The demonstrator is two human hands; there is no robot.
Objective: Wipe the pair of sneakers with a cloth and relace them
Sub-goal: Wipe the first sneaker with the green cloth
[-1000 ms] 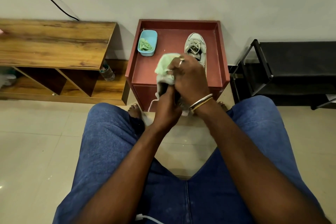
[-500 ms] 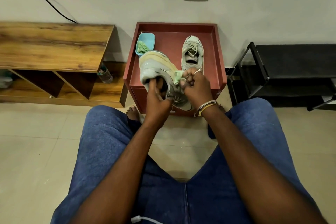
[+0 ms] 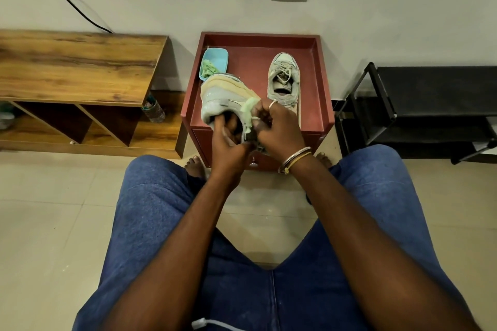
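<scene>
Against a pale wall stands a small red tabletop point(image 3: 258, 41) with a raised rim, and we sit facing it in blue jeans point(image 3: 150, 212). Our left hand point(image 3: 228, 144) grips the first sneaker point(image 3: 223, 94) by its opening, fingers tucked inside, and holds it tilted above the tabletop's near left part, sole turned up and away from us. Our right hand point(image 3: 281, 129) is curled round a pale green cloth point(image 3: 250, 108), pressing it to the sneaker's side near the collar. The second sneaker point(image 3: 283, 78) rests upright on the tabletop to the right, toe toward the wall, laces showing. A blue tub point(image 3: 219, 58) sits at the back left with a green rag point(image 3: 208, 70) in it, just beyond the raised sneaker. A wooden shelf unit point(image 3: 75, 62) stands on the left, a black rack point(image 3: 430, 94) on the right.
</scene>
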